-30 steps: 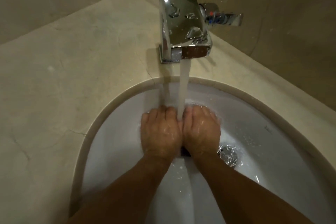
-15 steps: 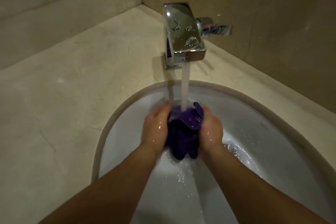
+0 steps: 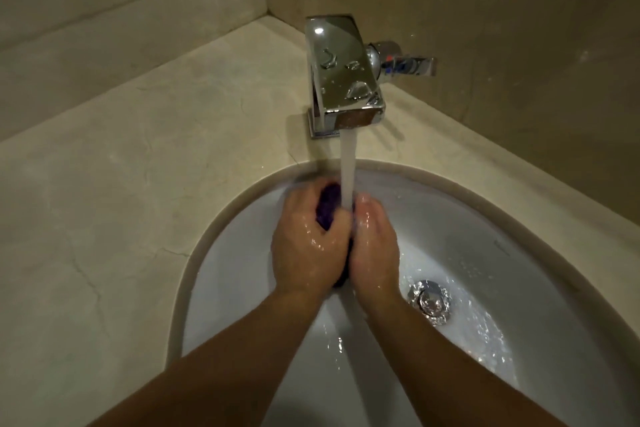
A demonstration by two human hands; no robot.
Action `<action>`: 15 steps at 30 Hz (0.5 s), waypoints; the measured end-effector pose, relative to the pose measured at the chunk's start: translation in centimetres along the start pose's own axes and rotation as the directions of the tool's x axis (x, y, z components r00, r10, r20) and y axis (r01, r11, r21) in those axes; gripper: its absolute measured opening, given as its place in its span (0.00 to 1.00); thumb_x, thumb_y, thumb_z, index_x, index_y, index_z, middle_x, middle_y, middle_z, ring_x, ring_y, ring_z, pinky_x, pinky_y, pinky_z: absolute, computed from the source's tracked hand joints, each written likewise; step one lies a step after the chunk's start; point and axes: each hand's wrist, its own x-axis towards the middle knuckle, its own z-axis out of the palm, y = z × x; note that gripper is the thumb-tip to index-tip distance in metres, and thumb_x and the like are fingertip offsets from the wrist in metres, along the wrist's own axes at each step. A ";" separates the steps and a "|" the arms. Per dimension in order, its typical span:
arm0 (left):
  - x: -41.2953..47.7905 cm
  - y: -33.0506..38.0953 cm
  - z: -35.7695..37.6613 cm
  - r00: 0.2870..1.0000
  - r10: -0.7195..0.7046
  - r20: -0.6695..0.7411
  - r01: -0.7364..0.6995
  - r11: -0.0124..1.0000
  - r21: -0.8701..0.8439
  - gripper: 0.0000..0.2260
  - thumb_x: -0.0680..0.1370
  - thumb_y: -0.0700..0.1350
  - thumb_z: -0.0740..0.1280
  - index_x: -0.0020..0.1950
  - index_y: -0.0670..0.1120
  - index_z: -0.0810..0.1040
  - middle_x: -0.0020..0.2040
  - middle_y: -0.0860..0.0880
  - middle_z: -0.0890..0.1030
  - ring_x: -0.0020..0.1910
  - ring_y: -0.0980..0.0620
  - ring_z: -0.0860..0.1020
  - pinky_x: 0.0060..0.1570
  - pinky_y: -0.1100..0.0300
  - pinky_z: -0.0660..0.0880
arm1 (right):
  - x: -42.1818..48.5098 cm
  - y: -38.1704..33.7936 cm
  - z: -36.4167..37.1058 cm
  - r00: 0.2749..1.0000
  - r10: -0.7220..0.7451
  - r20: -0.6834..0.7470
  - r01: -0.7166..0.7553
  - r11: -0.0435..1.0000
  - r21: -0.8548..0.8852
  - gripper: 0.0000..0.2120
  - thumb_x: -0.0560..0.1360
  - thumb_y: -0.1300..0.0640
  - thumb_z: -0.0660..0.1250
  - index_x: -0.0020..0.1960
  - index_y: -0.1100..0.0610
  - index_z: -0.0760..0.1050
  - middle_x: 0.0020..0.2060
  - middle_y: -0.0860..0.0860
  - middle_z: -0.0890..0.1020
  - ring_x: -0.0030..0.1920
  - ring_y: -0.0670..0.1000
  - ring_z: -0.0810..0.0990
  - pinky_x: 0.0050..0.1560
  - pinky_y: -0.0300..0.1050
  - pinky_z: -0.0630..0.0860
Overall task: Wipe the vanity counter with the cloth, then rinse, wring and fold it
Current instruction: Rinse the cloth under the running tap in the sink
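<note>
Left hand: I've got the left hand (image 3: 304, 246) low in the basin, knuckles up, fingers curled tight round the cloth. That's a full grip, and the wet skin is shining.
Right hand: the right hand (image 3: 374, 250) sits flush against the left, thumb sides touching. Its fingers fold down and forward over the bundle, so it grips as well, though I can't see the fingertips themselves.
Cloth: the purple cloth (image 3: 327, 208) is bunched into a wad between the two hands, over the back half of the basin. I see only a patch of it poking out beyond the left hand's knuckles and a dark sliver low down where the wrists part. The rest is hidden.
Water: the stream (image 3: 348, 166) runs straight down from the spout and lands squarely at the seam between the hands, on top of the cloth.
Faucet: the square chrome faucet (image 3: 343, 76) stands on the counter behind the basin, with droplets on its top face. Its lever handle (image 3: 410, 64) sticks out to the right.
Sink: the white oval sink (image 3: 235, 274) is wet, with water rippling around the drain (image 3: 429, 302), which lies just beside the right wrist.
Counter: the beige stone vanity counter (image 3: 138, 184) wraps round the sink, with hairline cracks on the left side.
</note>
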 end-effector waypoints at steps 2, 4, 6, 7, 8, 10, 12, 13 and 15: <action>-0.6 -1.5 0.9 1.000 -0.008 0.027 0.005 0.994 0.106 0.15 0.77 0.60 0.59 0.58 0.58 0.78 0.54 0.57 0.78 0.50 0.58 0.79 0.51 0.60 0.76 | -0.2 1.5 0.3 0.998 -0.023 -0.054 0.020 0.998 -0.052 0.08 0.82 0.44 0.60 0.53 0.42 0.79 0.43 0.42 0.84 0.45 0.40 0.81 0.46 0.41 0.74; -0.9 -2.6 1.6 0.999 -0.036 -0.006 0.036 0.991 0.130 0.19 0.78 0.63 0.55 0.56 0.55 0.79 0.51 0.55 0.79 0.48 0.55 0.80 0.48 0.59 0.77 | 0.1 2.8 0.4 0.989 -0.093 -0.115 0.081 0.991 -0.109 0.06 0.81 0.46 0.62 0.49 0.39 0.78 0.43 0.41 0.84 0.45 0.39 0.81 0.47 0.39 0.75; -1.1 -3.3 2.0 0.999 -0.003 -0.051 0.012 0.984 0.176 0.20 0.78 0.64 0.56 0.52 0.52 0.80 0.47 0.52 0.80 0.44 0.52 0.81 0.45 0.58 0.77 | 0.4 3.5 0.5 0.970 -0.199 -0.142 0.173 0.969 -0.177 0.08 0.79 0.43 0.61 0.48 0.41 0.78 0.43 0.42 0.84 0.46 0.42 0.82 0.49 0.43 0.77; -1.1 -3.7 2.2 0.997 0.049 -0.066 -0.033 0.973 0.226 0.19 0.79 0.62 0.57 0.50 0.50 0.80 0.46 0.51 0.81 0.41 0.51 0.82 0.41 0.58 0.78 | 0.5 3.7 0.6 0.961 -0.239 -0.142 0.207 0.956 -0.210 0.11 0.78 0.41 0.60 0.49 0.44 0.79 0.43 0.44 0.84 0.46 0.45 0.82 0.49 0.47 0.78; -1.0 -4.1 2.3 0.992 0.100 -0.077 -0.075 0.957 0.281 0.18 0.79 0.60 0.58 0.49 0.48 0.80 0.44 0.49 0.80 0.39 0.50 0.82 0.38 0.58 0.77 | 0.7 4.0 0.6 0.952 -0.273 -0.141 0.234 0.941 -0.244 0.14 0.78 0.40 0.59 0.49 0.47 0.79 0.43 0.45 0.83 0.46 0.47 0.81 0.49 0.51 0.79; -1.0 -4.7 2.6 0.990 0.114 -0.079 -0.083 0.943 0.321 0.17 0.78 0.59 0.58 0.48 0.48 0.79 0.43 0.49 0.80 0.37 0.49 0.81 0.37 0.56 0.79 | 1.3 4.6 0.5 0.937 -0.326 -0.127 0.275 0.910 -0.310 0.12 0.79 0.43 0.61 0.48 0.48 0.79 0.42 0.46 0.83 0.45 0.50 0.81 0.48 0.54 0.78; -0.8 -4.9 2.8 0.993 0.100 -0.068 -0.068 0.925 0.373 0.16 0.79 0.58 0.58 0.50 0.49 0.79 0.45 0.50 0.78 0.38 0.48 0.81 0.37 0.52 0.80 | 1.8 4.8 0.2 0.927 -0.363 -0.097 0.311 0.887 -0.340 0.08 0.79 0.48 0.63 0.47 0.49 0.79 0.42 0.46 0.82 0.45 0.51 0.80 0.48 0.56 0.78; -0.7 -4.8 2.9 0.993 0.096 -0.071 -0.058 0.907 0.418 0.15 0.80 0.58 0.59 0.50 0.49 0.79 0.46 0.51 0.78 0.37 0.48 0.80 0.36 0.53 0.79 | 1.9 4.6 0.1 0.924 -0.374 -0.075 0.327 0.877 -0.353 0.08 0.79 0.49 0.63 0.47 0.50 0.79 0.42 0.46 0.82 0.45 0.51 0.80 0.48 0.56 0.78; -0.5 -4.8 3.3 0.992 0.104 -0.073 -0.055 0.868 0.494 0.12 0.81 0.56 0.62 0.51 0.49 0.79 0.48 0.50 0.79 0.37 0.46 0.80 0.34 0.55 0.78 | 2.3 4.0 -0.2 0.924 -0.380 -0.033 0.340 0.862 -0.376 0.09 0.78 0.50 0.63 0.47 0.53 0.80 0.42 0.46 0.81 0.46 0.50 0.79 0.50 0.55 0.77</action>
